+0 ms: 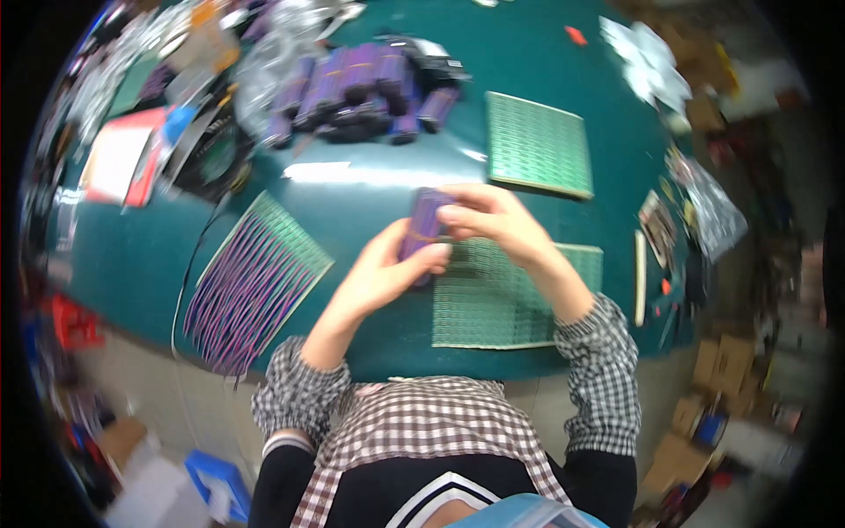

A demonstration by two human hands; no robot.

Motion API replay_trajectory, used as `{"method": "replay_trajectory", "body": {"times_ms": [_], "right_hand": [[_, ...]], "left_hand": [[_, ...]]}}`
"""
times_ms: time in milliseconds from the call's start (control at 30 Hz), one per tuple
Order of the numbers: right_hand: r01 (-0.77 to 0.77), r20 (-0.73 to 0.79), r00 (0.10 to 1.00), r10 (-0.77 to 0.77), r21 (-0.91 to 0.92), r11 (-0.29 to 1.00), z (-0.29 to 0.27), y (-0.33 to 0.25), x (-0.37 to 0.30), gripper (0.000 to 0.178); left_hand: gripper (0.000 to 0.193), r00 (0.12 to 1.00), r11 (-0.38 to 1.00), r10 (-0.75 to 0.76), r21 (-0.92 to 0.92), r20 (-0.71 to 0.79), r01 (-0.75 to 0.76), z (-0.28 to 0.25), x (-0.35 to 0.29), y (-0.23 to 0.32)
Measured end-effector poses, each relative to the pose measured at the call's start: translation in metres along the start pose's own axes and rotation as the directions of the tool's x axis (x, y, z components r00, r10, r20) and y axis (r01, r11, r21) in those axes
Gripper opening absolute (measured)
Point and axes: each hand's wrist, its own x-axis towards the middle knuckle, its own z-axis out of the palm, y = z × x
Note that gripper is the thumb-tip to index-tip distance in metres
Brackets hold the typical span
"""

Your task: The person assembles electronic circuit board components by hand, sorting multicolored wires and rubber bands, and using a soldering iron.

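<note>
Fingers (428, 259) of the left hand (374, 273) clasp a purple bundle (427, 213); the right hand (502, 224) pinches its far end, nearly closed.

Room opens right of far board (540, 143), bundles (356, 72) seemingly blocking left.

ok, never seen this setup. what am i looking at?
No machine: these are a person's bare hands, left hand and right hand. The one picture comes from a fisheye camera on the person's head, looking down, so edges bend. On the green table lie three patterned green panels, the left one partly covered by purple strands, and more purple bundles at the far side. The left hand's grip is around a banded purple bundle; the right one is at it, but blur hides how firmly.
</note>
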Motion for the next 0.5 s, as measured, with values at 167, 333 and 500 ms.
{"method": "replay_trajectory", "body": {"times_ms": [167,333,500], "right_hand": [[0.128,0.01,0.992,-0.128,-0.006,0.992,-0.008,0.016,-0.02,0.047],[0.293,-0.095,0.931,-0.353,-0.381,0.877,-0.023,0.009,-0.093,0.043],[0.355,-0.368,0.837,-0.405,-0.197,0.914,-0.035,0.042,-0.164,0.033]], "left_hand": [[0.047,0.995,0.999,-0.006,-0.032,0.101,0.01,0.016,0.003,-0.002],[0.043,0.996,0.993,0.091,0.074,-0.014,-0.089,0.041,-0.007,-0.023],[0.034,0.978,0.998,-0.042,-0.052,-0.202,0.032,0.046,-0.008,-0.016]]}}
